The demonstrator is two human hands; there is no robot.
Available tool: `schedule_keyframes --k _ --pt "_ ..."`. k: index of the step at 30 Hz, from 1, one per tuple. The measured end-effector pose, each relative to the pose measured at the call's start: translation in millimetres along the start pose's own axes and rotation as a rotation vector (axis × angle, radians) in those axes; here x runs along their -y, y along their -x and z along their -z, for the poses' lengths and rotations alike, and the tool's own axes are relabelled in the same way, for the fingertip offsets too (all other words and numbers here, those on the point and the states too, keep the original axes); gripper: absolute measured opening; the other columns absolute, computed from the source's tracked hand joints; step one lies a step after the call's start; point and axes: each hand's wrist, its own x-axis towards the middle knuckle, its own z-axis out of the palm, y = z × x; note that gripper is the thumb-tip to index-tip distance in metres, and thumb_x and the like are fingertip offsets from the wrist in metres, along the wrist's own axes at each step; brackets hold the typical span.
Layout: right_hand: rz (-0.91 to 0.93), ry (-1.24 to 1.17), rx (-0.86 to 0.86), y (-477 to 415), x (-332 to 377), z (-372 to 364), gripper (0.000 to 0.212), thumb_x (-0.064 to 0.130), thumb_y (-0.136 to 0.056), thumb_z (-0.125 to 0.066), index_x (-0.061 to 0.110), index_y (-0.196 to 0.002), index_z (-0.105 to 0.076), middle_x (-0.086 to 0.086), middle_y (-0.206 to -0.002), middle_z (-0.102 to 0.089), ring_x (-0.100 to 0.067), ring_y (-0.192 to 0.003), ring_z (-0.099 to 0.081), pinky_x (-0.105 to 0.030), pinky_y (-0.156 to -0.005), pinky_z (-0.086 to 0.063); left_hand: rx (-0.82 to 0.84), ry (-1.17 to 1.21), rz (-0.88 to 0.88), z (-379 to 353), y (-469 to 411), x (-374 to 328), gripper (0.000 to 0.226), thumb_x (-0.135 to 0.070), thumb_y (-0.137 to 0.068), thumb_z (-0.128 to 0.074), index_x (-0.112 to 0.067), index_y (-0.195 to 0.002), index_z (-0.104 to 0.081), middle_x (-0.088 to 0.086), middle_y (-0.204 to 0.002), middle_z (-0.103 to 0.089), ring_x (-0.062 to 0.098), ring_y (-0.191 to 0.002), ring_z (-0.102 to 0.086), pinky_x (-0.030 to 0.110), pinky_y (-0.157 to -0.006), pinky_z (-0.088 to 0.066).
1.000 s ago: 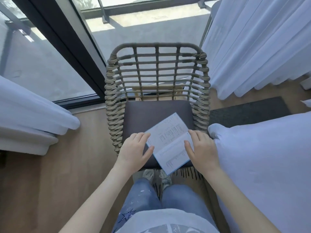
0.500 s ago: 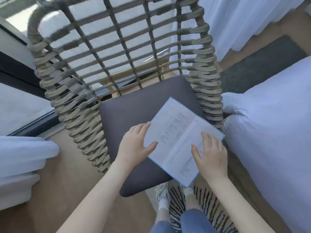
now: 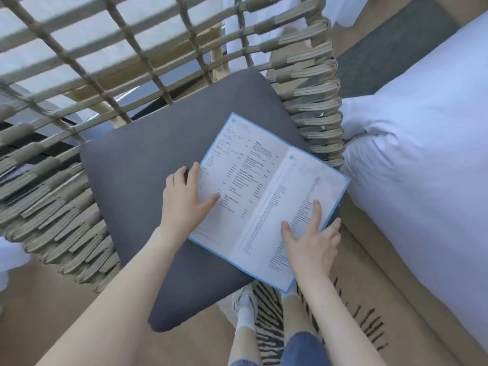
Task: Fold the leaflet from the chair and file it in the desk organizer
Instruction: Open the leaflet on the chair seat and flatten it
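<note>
A white leaflet (image 3: 264,191) with a blue border and printed text lies open and flat on the grey seat cushion (image 3: 148,186) of a woven wicker chair (image 3: 314,107). Its near right corner juts past the cushion's edge. My left hand (image 3: 184,199) rests flat on the leaflet's left edge, fingers spread, thumb on the page. My right hand (image 3: 311,244) presses on the right page, with its outer fingers over the right edge. Neither hand grips the paper. No desk organizer is in view.
A bed with white bedding (image 3: 422,159) stands close on the right of the chair. A striped rug (image 3: 269,326) lies under my feet. A dark mat (image 3: 390,54) lies on the floor behind the bed corner. The chair's woven sides rise on the left and back.
The view has moved closer and lower over the chair. Both hands have stayed on the leaflet, which now lies spread fully open on the cushion.
</note>
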Motion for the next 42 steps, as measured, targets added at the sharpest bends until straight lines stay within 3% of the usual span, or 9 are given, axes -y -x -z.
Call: schedule_keyframes --k 5,11,14,20,26,31,36,38,42 --pt "-0.042 -0.074 -0.001 -1 -4 2 0.089 0.063 -0.087 -0.051 0.022 -0.155 -0.012 -0.03 -0.151 -0.021 -0.045 -0.12 -0.037 -0.049 -0.1 -0.041 0.017 0.113 -0.087 -2 4 1 0.067 -0.031 -0.081 -0.073 -0.021 -0.14 -0.043 0.006 -0.13 -0.05 0.03 -0.113 -0.04 0.04 -0.092 -0.042" --pt "0.006 -0.246 -0.017 6 -10 2 0.084 0.044 -0.083 -0.071 0.019 -0.152 -0.029 -0.023 -0.144 -0.029 -0.038 -0.12 -0.035 -0.045 -0.101 -0.039 0.038 0.419 0.054 2 2 4 0.068 -0.019 -0.074 -0.078 -0.037 -0.132 -0.047 -0.009 -0.114 -0.046 -0.002 -0.102 -0.043 0.019 -0.083 -0.033" --pt "0.057 -0.446 -0.038 3 -15 7 0.081 0.026 -0.079 -0.081 0.02 -0.149 -0.039 -0.018 -0.132 -0.037 -0.033 -0.119 -0.039 -0.041 -0.105 -0.037 0.035 0.474 0.119 9 2 6 0.067 -0.019 -0.072 -0.081 -0.037 -0.129 -0.051 -0.008 -0.114 -0.051 0.0 -0.1 -0.046 0.02 -0.087 -0.038" --pt "0.154 -0.601 0.047 -11 -4 18 0.084 0.017 -0.077 -0.084 0.031 -0.146 -0.04 0.001 -0.121 -0.033 -0.009 -0.102 -0.042 -0.002 -0.083 -0.03 -0.011 0.566 0.227 20 11 17 0.066 -0.016 -0.07 -0.082 -0.035 -0.126 -0.053 -0.004 -0.118 -0.062 0.017 -0.106 -0.057 0.034 -0.095 -0.048" --pt "0.287 -0.509 0.122 -38 24 24 0.083 0.017 -0.075 -0.083 0.032 -0.146 -0.042 -0.003 -0.122 -0.041 -0.007 -0.099 -0.044 -0.018 -0.089 -0.032 -0.08 0.64 0.347 20 25 40 0.067 -0.025 -0.069 -0.082 -0.045 -0.123 -0.048 -0.009 -0.115 -0.063 0.013 -0.106 -0.058 0.02 -0.082 -0.043" --pt "0.442 -0.433 0.164 -64 49 23 0.082 0.017 -0.075 -0.083 0.032 -0.145 -0.042 0.001 -0.119 -0.037 0.001 -0.098 -0.038 -0.013 -0.089 -0.028 -0.171 0.703 0.436 15 37 53 0.068 -0.026 -0.069 -0.083 -0.044 -0.123 -0.047 -0.006 -0.119 -0.062 0.013 -0.11 -0.058 0.03 -0.094 -0.046" --pt "0.601 -0.34 0.198 -87 84 22 0.082 0.017 -0.074 -0.082 0.032 -0.145 -0.043 0.002 -0.118 -0.036 -0.003 -0.104 -0.039 -0.02 -0.096 -0.03 -0.284 0.727 0.527 8 49 61 0.071 -0.025 -0.07 -0.082 -0.034 -0.13 -0.047 -0.001 -0.123 -0.061 0.018 -0.114 -0.057 0.041 -0.1 -0.046" --pt "0.658 -0.299 0.21 -96 98 22 0.082 0.017 -0.073 -0.082 0.032 -0.144 -0.043 0.002 -0.118 -0.036 0.0 -0.103 -0.039 -0.018 -0.096 -0.029 -0.323 0.74 0.558 7 54 62 0.072 -0.024 -0.07 -0.082 -0.034 -0.132 -0.047 -0.004 -0.125 -0.059 0.013 -0.114 -0.055 0.036 -0.1 -0.045" --pt "0.77 -0.245 0.245 -109 125 20 0.082 0.014 -0.072 -0.082 0.032 -0.144 -0.045 0.001 -0.116 -0.036 0.008 -0.097 -0.036 -0.002 -0.087 -0.025 -0.37 0.753 0.583 4 65 61 0.068 -0.021 -0.072 -0.081 -0.035 -0.131 -0.05 -0.015 -0.12 -0.052 -0.027 -0.1 -0.042 -0.003 -0.085 -0.028"
